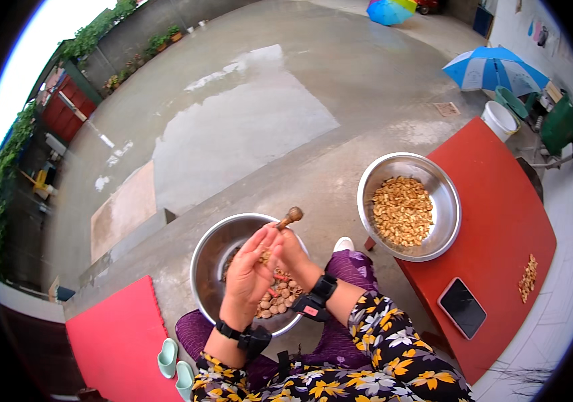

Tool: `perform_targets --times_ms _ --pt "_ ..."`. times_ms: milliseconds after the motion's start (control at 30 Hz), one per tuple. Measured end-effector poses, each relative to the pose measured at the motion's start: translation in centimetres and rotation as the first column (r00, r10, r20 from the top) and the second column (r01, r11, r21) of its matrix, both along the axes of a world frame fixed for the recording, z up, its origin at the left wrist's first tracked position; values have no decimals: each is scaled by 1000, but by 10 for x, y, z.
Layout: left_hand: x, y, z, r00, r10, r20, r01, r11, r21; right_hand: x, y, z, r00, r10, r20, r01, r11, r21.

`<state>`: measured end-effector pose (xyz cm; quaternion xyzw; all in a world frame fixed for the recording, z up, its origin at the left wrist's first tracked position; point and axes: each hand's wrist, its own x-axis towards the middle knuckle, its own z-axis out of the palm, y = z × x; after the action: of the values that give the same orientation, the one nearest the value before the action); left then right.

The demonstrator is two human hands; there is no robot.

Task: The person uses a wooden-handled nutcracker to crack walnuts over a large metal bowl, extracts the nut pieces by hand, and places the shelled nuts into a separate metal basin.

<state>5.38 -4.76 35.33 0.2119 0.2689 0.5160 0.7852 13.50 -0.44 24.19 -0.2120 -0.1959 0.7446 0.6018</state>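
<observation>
My left hand (251, 264) is palm up over a wide steel bowl (206, 274), with walnut pieces (265, 257) in it. Beside it, my right hand (294, 251) is closed on a brown wooden handle with a round knob (291, 216) at its upper end; the rest of that tool is hidden. Whole walnuts (279, 304) and something red-handled lie in the bowl between my knees. On the right, a second steel bowl (447, 216) holds many shelled walnut kernels (402, 211).
The red table (492, 201) carries the second bowl, a phone (462, 307) and a small kernel pile (527, 279). Green slippers (167, 358) lie by a red mat (120, 331). An umbrella (495, 70) and a white bucket (498, 120) stand beyond.
</observation>
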Motion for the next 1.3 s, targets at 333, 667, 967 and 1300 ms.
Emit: perform_targets --times_ms 333,667,967,1300 --pt "14 -15 -22 997 -34 64 38 997 -67 21 -13 34 964 79 255 -70 997 -42" --pt "-9 -23 -21 996 87 7 -86 995 -40 -6 -17 14 897 346 275 -327 938 -117" --pt "-26 -30 -16 985 170 -16 -170 985 -25 -24 -14 4 918 249 307 -252 967 -30" --pt "4 -12 -14 999 53 2 -53 999 11 -21 -12 -16 853 -192 486 -62 886 459"
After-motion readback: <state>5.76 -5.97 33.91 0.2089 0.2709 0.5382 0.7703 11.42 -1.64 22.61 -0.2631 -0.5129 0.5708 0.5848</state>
